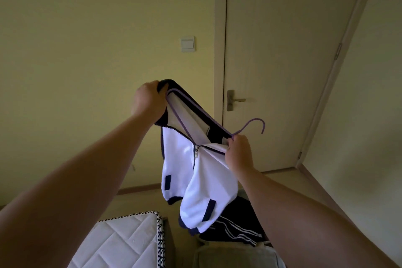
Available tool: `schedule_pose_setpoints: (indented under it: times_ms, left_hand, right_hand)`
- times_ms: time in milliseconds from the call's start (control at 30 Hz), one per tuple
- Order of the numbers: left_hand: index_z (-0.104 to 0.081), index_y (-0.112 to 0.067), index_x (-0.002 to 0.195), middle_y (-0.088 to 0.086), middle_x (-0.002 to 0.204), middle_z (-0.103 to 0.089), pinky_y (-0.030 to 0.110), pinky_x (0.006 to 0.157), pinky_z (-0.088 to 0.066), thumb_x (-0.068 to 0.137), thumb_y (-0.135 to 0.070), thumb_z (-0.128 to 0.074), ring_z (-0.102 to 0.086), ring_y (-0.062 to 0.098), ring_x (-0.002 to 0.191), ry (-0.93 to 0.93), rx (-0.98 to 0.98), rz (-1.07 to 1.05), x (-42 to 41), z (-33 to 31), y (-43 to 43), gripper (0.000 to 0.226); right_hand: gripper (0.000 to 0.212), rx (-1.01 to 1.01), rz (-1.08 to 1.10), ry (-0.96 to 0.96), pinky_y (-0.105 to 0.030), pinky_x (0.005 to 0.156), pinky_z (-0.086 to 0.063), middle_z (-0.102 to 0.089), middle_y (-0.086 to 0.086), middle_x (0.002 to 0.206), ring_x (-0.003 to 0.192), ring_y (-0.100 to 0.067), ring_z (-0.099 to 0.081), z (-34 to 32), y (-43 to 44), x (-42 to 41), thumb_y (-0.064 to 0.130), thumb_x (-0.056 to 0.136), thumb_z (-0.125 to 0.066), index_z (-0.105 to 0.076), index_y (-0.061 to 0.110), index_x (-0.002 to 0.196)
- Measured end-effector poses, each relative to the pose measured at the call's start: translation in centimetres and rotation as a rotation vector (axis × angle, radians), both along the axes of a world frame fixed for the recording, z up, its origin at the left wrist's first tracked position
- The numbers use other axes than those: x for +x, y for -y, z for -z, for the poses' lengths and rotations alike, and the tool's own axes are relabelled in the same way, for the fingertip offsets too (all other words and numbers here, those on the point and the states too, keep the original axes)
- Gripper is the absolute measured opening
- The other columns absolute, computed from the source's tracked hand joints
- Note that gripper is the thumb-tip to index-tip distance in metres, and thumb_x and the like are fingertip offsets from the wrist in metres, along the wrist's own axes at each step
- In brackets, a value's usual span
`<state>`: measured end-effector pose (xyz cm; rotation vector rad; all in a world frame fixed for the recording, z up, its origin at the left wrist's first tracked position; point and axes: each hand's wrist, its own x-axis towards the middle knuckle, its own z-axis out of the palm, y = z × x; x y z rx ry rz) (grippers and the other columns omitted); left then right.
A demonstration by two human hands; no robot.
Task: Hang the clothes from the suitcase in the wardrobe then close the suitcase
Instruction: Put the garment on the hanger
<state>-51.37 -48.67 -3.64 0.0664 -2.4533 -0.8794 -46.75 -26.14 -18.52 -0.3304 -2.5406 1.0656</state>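
Hanger-fitting step: above the suitcase (235, 235), the left hand (148, 100) clenches the white jacket (195, 180) shoulder; right hand (238, 152) fingers pinch the purple hanger (252, 124) neck and collar. Next, seat the right shoulder.

The single head view looks forward, tilted slightly down, close to a closed door (282, 61).

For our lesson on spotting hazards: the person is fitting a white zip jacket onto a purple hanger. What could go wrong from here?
1. The hanger sits inside the jacket on one side only; the side by the right hand could slip off.
2. The left hand pulls the collar taut, which may strain the part-closed zip.
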Motion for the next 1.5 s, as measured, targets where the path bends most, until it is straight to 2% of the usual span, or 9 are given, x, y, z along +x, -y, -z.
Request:
schedule_pose_setpoints:
  times_ms: [233,433,533,700,833,967,1067,1200,1500]
  left_hand:
    - [-0.064,-0.017,0.107,0.006,0.092,-0.051,0.033,0.061,-0.037,0.101,-0.032,-0.04,-0.049,0.029,0.074,-0.009,-0.334,-0.154,-0.8,1.5,2.5,0.029]
    - [-0.064,-0.022,0.102,0.004,0.098,-0.065,0.035,0.074,-0.038,0.101,-0.05,-0.034,-0.052,0.028,0.103,0.102,-0.734,0.105,-0.4,4.2,1.3,0.04]
    - [-0.061,-0.02,0.095,0.003,0.088,-0.062,0.033,0.065,-0.035,0.101,-0.048,-0.037,-0.056,0.026,0.09,0.212,-0.666,0.256,0.2,6.3,0.3,0.038]
    - [-0.058,-0.021,0.092,0.0,0.084,-0.06,0.033,0.061,-0.038,0.096,-0.046,-0.051,-0.053,0.022,0.077,0.256,-0.559,0.435,0.9,8.1,-0.7,0.026]
    - [-0.062,-0.02,0.095,0.001,0.084,-0.06,0.035,0.063,-0.043,0.095,-0.037,-0.058,-0.057,0.024,0.077,0.244,-0.488,0.399,0.5,8.4,-1.4,0.018]
    - [-0.06,-0.023,0.1,-0.003,0.091,-0.054,0.035,0.066,-0.045,0.095,-0.039,-0.056,-0.055,0.022,0.082,0.2,-0.598,0.329,-0.2,8.4,-1.8,0.018]
    - [-0.058,-0.021,0.103,-0.003,0.094,-0.052,0.034,0.065,-0.044,0.097,-0.036,-0.053,-0.054,0.023,0.082,0.147,-0.65,0.284,-0.3,8.4,-1.4,0.017]
    - [-0.057,-0.02,0.103,0.0,0.093,-0.051,0.032,0.06,-0.041,0.098,-0.031,-0.051,-0.055,0.023,0.077,0.13,-0.634,0.178,-0.4,8.7,0.2,0.014]
    - [-0.061,-0.015,0.105,0.002,0.093,-0.057,0.033,0.068,-0.043,0.095,-0.02,-0.055,-0.055,0.025,0.08,0.015,-0.468,0.298,-0.3,8.1,0.6,0.012]
  right_hand:
    - [0.032,0.516,-0.045,-0.011,-0.034,0.078,-0.051,-0.044,-0.01,0.122,0.101,-0.025,-0.054,-0.6,1.3,0.8,0.004,0.096,-0.043,-0.049,0.009,0.128]
    - [0.023,0.383,-0.104,-0.146,-0.041,0.066,-0.049,-0.045,-0.013,0.109,0.094,-0.033,-0.049,-1.7,3.3,0.5,-0.002,0.09,-0.05,-0.057,0.009,0.108]
    - [0.013,0.404,-0.07,-0.242,-0.037,0.052,-0.042,-0.045,-0.013,0.099,0.084,-0.032,-0.047,-1.6,3.2,0.0,-0.003,0.085,-0.06,-0.058,0.009,0.09]
    - [0.017,0.444,-0.045,-0.288,-0.033,0.052,-0.036,-0.043,-0.01,0.091,0.08,-0.03,-0.043,-1.6,2.0,-0.2,-0.005,0.079,-0.062,-0.059,0.011,0.085]
    - [0.031,0.592,0.004,-0.281,-0.037,0.06,-0.041,-0.055,-0.009,0.083,0.076,-0.032,-0.053,-2.0,0.7,-0.6,0.014,0.082,-0.074,-0.065,0.013,0.111]
    - [0.05,0.803,-0.141,-0.046,-0.037,0.073,-0.037,-0.061,-0.005,0.105,0.099,-0.029,-0.055,-3.6,-0.9,-0.2,0.021,0.092,-0.058,-0.041,0.019,0.138]
    - [0.033,0.669,-0.101,0.093,-0.036,0.076,-0.04,-0.056,-0.007,0.112,0.102,-0.031,-0.057,-4.4,-1.9,0.2,0.016,0.09,-0.056,-0.05,0.018,0.123]
    - [0.031,0.252,0.27,0.212,-0.043,0.087,-0.047,-0.049,-0.013,0.121,0.106,-0.033,-0.055,-5.5,-3.6,0.7,0.024,0.092,-0.051,-0.05,0.014,0.121]
    - [0.06,0.354,0.053,0.364,-0.044,0.093,-0.034,-0.046,-0.008,0.128,0.121,-0.031,-0.045,-5.5,-2.3,0.3,0.048,0.084,-0.057,-0.036,0.025,0.135]
